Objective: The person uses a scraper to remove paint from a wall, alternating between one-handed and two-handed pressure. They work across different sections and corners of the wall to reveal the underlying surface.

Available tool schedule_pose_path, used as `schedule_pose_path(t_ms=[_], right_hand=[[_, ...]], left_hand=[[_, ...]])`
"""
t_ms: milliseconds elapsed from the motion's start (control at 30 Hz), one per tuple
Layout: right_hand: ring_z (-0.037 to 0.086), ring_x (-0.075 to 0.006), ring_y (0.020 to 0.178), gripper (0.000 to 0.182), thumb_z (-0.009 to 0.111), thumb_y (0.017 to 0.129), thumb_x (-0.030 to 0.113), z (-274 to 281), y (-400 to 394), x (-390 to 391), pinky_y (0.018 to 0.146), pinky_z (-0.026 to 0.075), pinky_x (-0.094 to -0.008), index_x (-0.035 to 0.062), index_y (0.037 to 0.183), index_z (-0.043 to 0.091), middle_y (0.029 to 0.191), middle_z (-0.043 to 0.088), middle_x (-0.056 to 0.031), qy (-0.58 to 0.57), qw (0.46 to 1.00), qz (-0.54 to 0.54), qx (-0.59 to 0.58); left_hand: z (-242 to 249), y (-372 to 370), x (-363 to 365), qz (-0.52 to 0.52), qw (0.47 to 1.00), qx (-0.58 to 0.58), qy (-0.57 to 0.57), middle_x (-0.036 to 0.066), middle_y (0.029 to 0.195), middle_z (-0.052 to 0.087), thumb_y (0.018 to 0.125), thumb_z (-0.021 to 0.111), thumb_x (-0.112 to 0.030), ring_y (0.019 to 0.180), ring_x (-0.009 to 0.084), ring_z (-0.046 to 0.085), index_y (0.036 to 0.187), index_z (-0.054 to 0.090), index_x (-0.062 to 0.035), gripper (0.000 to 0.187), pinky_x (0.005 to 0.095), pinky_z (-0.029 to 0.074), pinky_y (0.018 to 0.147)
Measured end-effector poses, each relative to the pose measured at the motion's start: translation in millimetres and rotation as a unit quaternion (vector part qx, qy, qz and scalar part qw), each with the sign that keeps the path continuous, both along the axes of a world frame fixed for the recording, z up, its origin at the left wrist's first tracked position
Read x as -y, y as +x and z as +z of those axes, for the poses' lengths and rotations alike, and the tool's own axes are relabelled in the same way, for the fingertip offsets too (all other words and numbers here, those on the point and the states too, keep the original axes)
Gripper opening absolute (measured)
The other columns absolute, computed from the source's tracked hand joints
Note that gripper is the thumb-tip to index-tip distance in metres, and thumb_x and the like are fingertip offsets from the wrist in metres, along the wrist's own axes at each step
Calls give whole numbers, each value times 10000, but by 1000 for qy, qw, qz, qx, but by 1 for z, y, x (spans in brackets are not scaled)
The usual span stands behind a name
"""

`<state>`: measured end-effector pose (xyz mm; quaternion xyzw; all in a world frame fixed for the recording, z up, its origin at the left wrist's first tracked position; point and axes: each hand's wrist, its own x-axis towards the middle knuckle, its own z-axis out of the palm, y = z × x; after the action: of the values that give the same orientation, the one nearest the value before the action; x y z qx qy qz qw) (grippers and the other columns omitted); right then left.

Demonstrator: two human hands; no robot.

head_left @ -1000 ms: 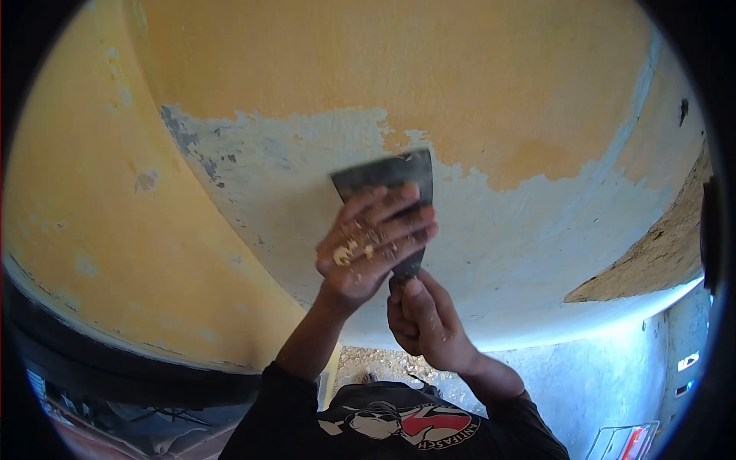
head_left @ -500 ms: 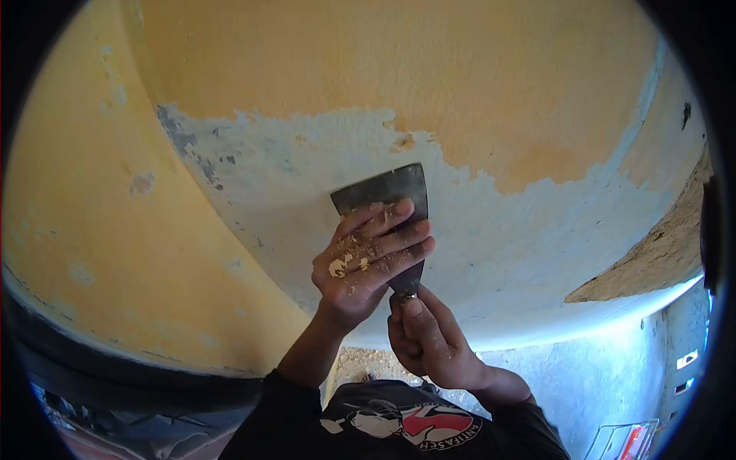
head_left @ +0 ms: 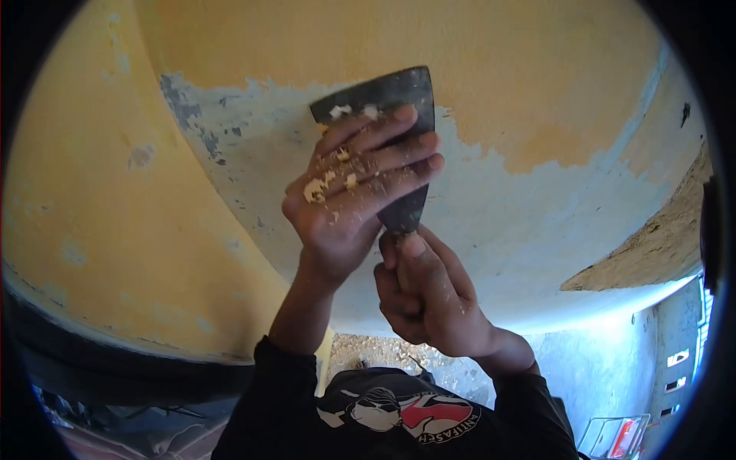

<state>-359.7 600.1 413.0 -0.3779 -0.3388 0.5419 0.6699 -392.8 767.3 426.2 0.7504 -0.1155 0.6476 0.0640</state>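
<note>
A wide dark scraper (head_left: 410, 92) lies against the wall, its blade edge at the border between orange paint (head_left: 506, 69) and the bared pale surface (head_left: 498, 222). My right hand (head_left: 441, 295) is wrapped round its handle, thumb near the blade's neck. Across the face of the blade rests my left hand (head_left: 353, 176), its fingers pressed flat and slightly apart, with paint flakes stuck on the back. Light flakes also sit on the blade above the left fingers. Most of the handle is hidden in the right hand.
A yellow wall section (head_left: 146, 207) curves down the left side. Rough brown material (head_left: 652, 253) shows at the right. Debris (head_left: 383, 349) lies on the floor below. A rack with a red item (head_left: 625, 437) stands at the lower right.
Both hands and the scraper have moved up the wall, and the blade now covers part of the paint border. Light flakes have appeared on the blade.
</note>
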Motion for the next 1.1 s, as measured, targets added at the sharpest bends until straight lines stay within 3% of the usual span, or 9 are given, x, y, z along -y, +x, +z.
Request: schedule_pose_path(t_ms=[100, 200, 333, 400, 467, 633, 833, 967, 1100], right_hand=[[275, -42, 530, 251, 315, 1076, 331, -23, -3, 10, 441, 231, -197, 105, 1053, 423, 691, 347, 30, -4, 1000, 13, -22], [234, -52, 423, 378, 332, 1037, 501, -39, -4, 9, 377, 199, -218, 127, 1044, 387, 626, 306, 21, -20, 1000, -15, 18], [229, -52, 425, 378, 329, 1039, 498, -11, -3, 3, 382, 196, -217, 125, 1042, 389, 621, 304, 22, -10, 999, -6, 31], [272, -38, 516, 285, 322, 1073, 364, -21, 2, 10, 426, 231, -195, 98, 1040, 419, 666, 337, 33, -24, 1000, 10, -4], [272, -37, 498, 305, 333, 1067, 390, -32, 6, 8, 410, 224, -199, 99, 1035, 418, 660, 338, 34, 4, 1000, -4, 21], [265, -40, 466, 337, 327, 1063, 428, 7, 1, -2, 397, 209, -204, 104, 1034, 415, 653, 336, 26, 28, 999, -14, 12], [252, -44, 466, 356, 317, 1055, 459, -23, -5, 5, 401, 209, -202, 115, 1036, 405, 627, 317, 29, 4, 1000, -15, 5], [277, -48, 452, 353, 311, 1058, 449, 13, -4, -5, 389, 216, -205, 109, 1029, 401, 623, 325, 27, 25, 1000, -9, 13], [265, -48, 435, 345, 310, 1061, 441, -17, -1, 7, 381, 206, -205, 113, 1024, 408, 625, 329, 29, 14, 1000, -9, 15]], left_hand=[[-33, -17, 13, -49, 991, -101, -71, 42, 1065, 740, 794, 708, -111, 1157, 209, 643, 981, 772, -135, 199, 387, 434, 1050], [-55, -13, 18, -44, 991, -96, -83, 39, 1068, 739, 791, 707, -100, 1166, 208, 637, 983, 772, -140, 206, 387, 436, 1048], [-13, -13, 13, -26, 997, -50, -58, 56, 996, 751, 804, 662, -81, 1121, 233, 660, 911, 784, -110, 165, 394, 435, 1029], [-31, -16, 20, -16, 996, -67, -57, 59, 999, 751, 781, 676, -79, 1113, 234, 665, 921, 782, -111, 179, 394, 441, 1024], [-50, -11, 23, -48, 989, -97, -97, 66, 1005, 750, 760, 681, -89, 1116, 244, 664, 930, 780, -107, 198, 397, 446, 1018], [17, -6, 6, -30, 999, -42, -16, 29, 1087, 733, 807, 688, -79, 1180, 193, 626, 978, 769, -161, 206, 383, 439, 1056], [-24, -13, 16, -51, 992, -108, -47, 82, 989, 750, 793, 640, -76, 1118, 249, 659, 913, 777, -80, 183, 408, 452, 1018], [26, -8, 5, -44, 998, -33, -10, 87, 1000, 748, 795, 628, -39, 1127, 243, 654, 931, 777, -86, 207, 393, 440, 1032], [-19, -15, 21, -34, 989, -127, -67, 69, 1016, 749, 843, 585, -54, 1145, 236, 644, 909, 783, -87, 212, 404, 423, 1047]])
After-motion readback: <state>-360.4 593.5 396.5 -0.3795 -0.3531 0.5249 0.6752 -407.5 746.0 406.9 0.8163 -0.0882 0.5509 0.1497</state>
